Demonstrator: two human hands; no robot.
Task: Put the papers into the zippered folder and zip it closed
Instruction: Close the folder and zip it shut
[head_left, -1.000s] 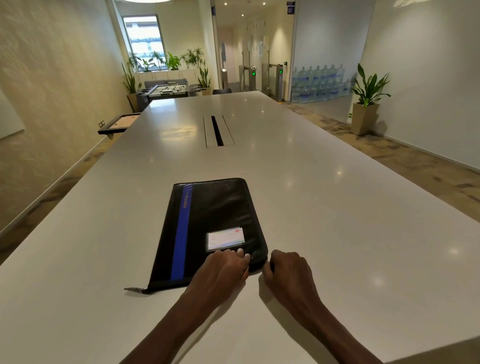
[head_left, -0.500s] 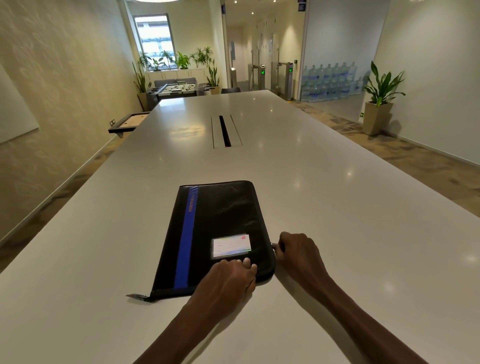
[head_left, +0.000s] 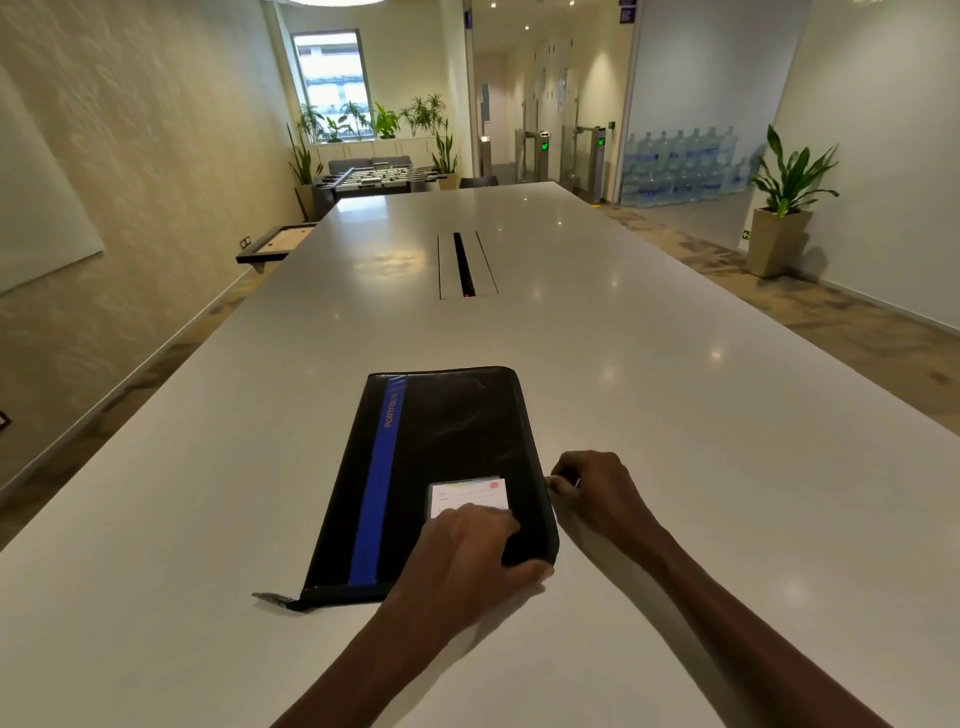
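Observation:
A black zippered folder (head_left: 447, 441) with a blue stripe and a white label card (head_left: 467, 496) lies flat on the white table (head_left: 675, 415). My left hand (head_left: 467, 556) presses down on the folder's near right corner, covering part of the card. My right hand (head_left: 597, 491) sits at the folder's right edge, fingers pinched on the small zipper pull (head_left: 563, 482). A zipper tail (head_left: 272, 598) sticks out at the near left corner. No papers are visible; the folder's inside is hidden.
A cable slot (head_left: 464, 265) is set in the table's middle, far beyond the folder. A potted plant (head_left: 784, 208) stands on the floor at the right wall. A small side table (head_left: 275, 244) stands left of the big table.
My right hand has slid away from me along the folder's right edge, from the near corner, pinching the zipper pull. My left hand has shifted up onto the label card.

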